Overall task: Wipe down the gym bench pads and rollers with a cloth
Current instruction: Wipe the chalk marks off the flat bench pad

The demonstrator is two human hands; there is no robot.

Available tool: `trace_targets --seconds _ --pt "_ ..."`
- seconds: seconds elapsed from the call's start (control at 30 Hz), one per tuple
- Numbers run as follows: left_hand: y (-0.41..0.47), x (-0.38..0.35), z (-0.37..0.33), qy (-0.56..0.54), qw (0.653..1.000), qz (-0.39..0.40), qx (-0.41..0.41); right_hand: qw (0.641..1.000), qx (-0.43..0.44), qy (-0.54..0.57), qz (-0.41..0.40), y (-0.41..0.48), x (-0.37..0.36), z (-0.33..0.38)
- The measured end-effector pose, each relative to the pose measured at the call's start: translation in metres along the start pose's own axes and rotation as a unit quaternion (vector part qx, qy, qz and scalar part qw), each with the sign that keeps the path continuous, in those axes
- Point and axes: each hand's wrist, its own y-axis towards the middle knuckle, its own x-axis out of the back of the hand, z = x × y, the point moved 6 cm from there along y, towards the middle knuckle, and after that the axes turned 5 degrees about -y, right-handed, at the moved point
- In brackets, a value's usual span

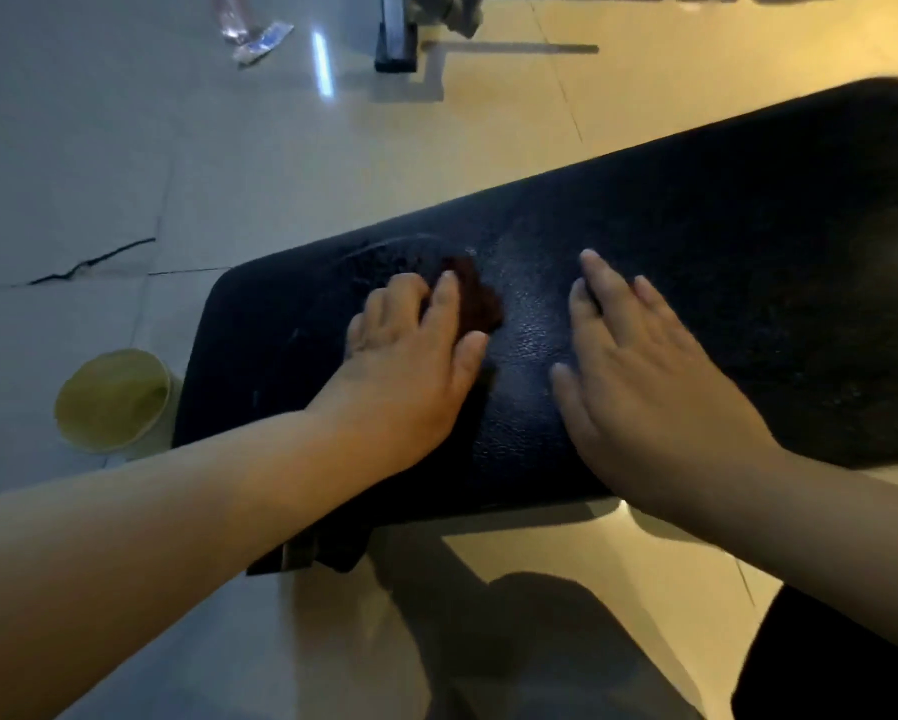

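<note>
Presently, the fingers (446, 291) of the left hand (410, 350) are bent down over a bunched, dark reddish cloth (480, 296). The thumb closes against its near edge, so the cloth is gripped and pressed onto the surface below. The right hand (649, 371) lies palm down just beside the cloth, straight and spread, holding nothing.

Both hands rest on the black bench pad (722, 241). The cloth sits near the pad's rounded lower-left end, with faint curved smear marks just beyond the left fingertips.

Key relation: the pad's long axis runs from that lower-left end up and away to the upper right. Most of its length therefore lies to the right of the cloth, past the right hand. The left hand is the one on the cloth; the right hand lies between the cloth and the longer stretch of pad. A stroke along the axis would probably require the right hand to lift or shift clear first.

No rollers are in view.

A yellow cup (114, 400) stands on the tiled floor (98, 148) at the pad's left end. Farther off lie a clear plastic bottle (252, 36) and a metal frame foot (395, 46).
</note>
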Motion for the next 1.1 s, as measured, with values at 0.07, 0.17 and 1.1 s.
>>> trace_targets --seconds 0.07,0.17,1.1 --pt "-0.011 0.002 -0.003 0.021 0.990 -0.003 -0.138 0.999 -0.019 -0.033 -0.012 0.002 -0.001 0.004" --pt "-0.018 0.000 0.023 0.042 0.965 -0.017 -0.258 0.999 -0.022 -0.045 0.017 0.006 -0.003 0.005" --pt "-0.035 0.018 0.047 0.028 0.967 -0.026 -0.253 0.999 -0.022 -0.035 -0.015 0.012 0.006 0.015"
